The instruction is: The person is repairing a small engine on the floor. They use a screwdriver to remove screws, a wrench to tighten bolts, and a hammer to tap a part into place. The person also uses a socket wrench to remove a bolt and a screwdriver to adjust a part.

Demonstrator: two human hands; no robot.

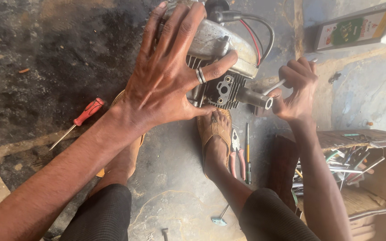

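Seated on a stained concrete floor, you brace a small engine w/ your left hand, fingers splayed wide and pressed flat over its grey cover and finned cylinder, palm down, gripping nothing. Your right hand is closed in a fist round the handle of a metal socket wrench, its barrel end set at the engine's side, just above your sandalled right foot. The engine sits btwn your feet, red and black wires looping off its top. Risks, as judged from here: the left hand only presses, so a hard pull on the wrench could roll the engine; if the socket slips off, your right knuckles may hit the fins, or the tool may drop toward your toes. Red-handled pliers and a thin screwdriver lie just beside that foot, a red-handled screwdriver lies well off to the left, and an open toolbox stands at your right.
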